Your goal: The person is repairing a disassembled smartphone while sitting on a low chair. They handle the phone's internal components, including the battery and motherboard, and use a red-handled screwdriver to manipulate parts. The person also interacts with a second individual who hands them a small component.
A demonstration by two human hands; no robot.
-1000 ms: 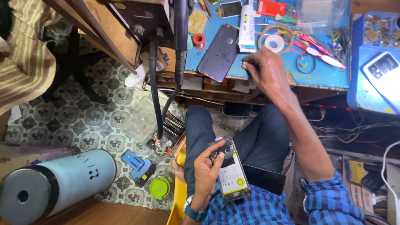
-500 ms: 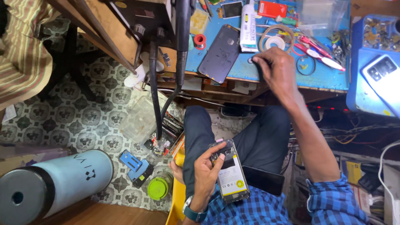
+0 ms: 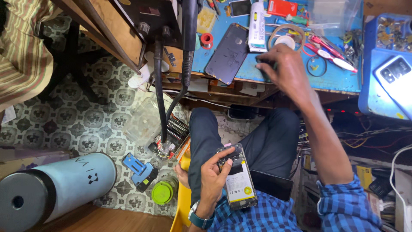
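- Both hands are busy: the left hand (image 3: 214, 174) sits low in the view, at about 6 o'clock, fingers curled around an opened phone (image 3: 237, 176) with its back cover off, so the pale battery with a round yellow sticker shows.
- Its thumb lies across the upper end of that phone, by the dark camera section; the phone rests over the person's lap, just above a blue checked shirt (image 3: 262, 215).
- At the wrist is a teal watch (image 3: 199, 220).
- The right hand (image 3: 285, 68) reaches up to the blue table (image 3: 343, 81) at about 1 o'clock, knuckles toward the camera, fingers bent down and closed on something small and dark at the table's near edge; what it is cannot be made out.
- Just to the 9 o'clock side of that hand lies a dark phone (image 3: 227, 53), flat and slanted on the table.
- Directly at 12 o'clock from the hand lie a roll of tape (image 3: 285, 38) and a white tube (image 3: 257, 21); red-handled tweezers (image 3: 328, 49) lie at its 2 o'clock.
- Far at 3 o'clock a white phone (image 3: 397, 83) lies back-up on a blue tray.
- On the patterned floor at 8 o'clock lie a pale blue cylinder (image 3: 56, 189), a blue gadget (image 3: 138, 168) and a green lid (image 3: 162, 193).
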